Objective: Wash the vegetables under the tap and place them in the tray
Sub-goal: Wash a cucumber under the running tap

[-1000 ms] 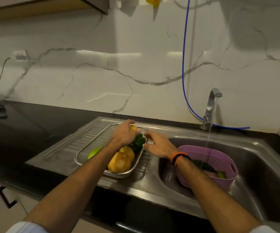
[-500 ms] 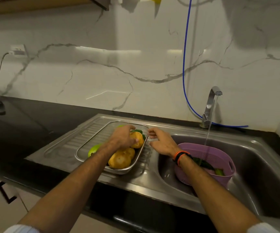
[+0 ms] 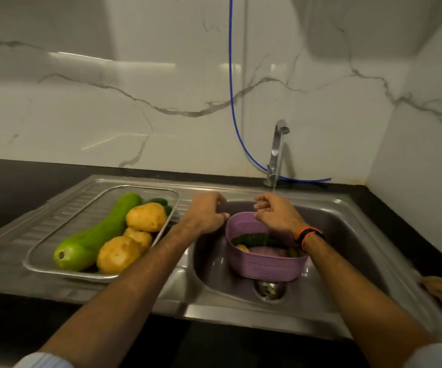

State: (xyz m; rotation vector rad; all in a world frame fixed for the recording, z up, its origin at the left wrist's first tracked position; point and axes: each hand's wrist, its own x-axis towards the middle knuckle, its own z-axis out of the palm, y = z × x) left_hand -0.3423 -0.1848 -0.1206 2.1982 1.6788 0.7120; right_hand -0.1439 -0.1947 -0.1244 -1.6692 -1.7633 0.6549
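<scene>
Nearest, along the table's front edge: two bare forearms reaching in over the steel sink (image 3: 347, 309). On the draining board at the sink's left end, a steel mesh tray (image 3: 42, 257) holding a long green gourd (image 3: 92, 240), three potatoes (image 3: 145, 217) and dark green vegetables (image 3: 159, 201) at its far corner. In the basin, over the drain, a purple basket (image 3: 265, 266) with a cucumber (image 3: 251, 239) and other pieces too dim to name. Above the basket's far rim, left hand (image 3: 206, 215) and right hand (image 3: 278, 215), both with fingers loosely curled and holding nothing, a little apart; orange and black band (image 3: 308, 233) on the right wrist. Farther back, at the sink's rear edge, tap (image 3: 277, 152) running a thin stream, blue hose (image 3: 232, 88) climbing the marble wall.
</scene>
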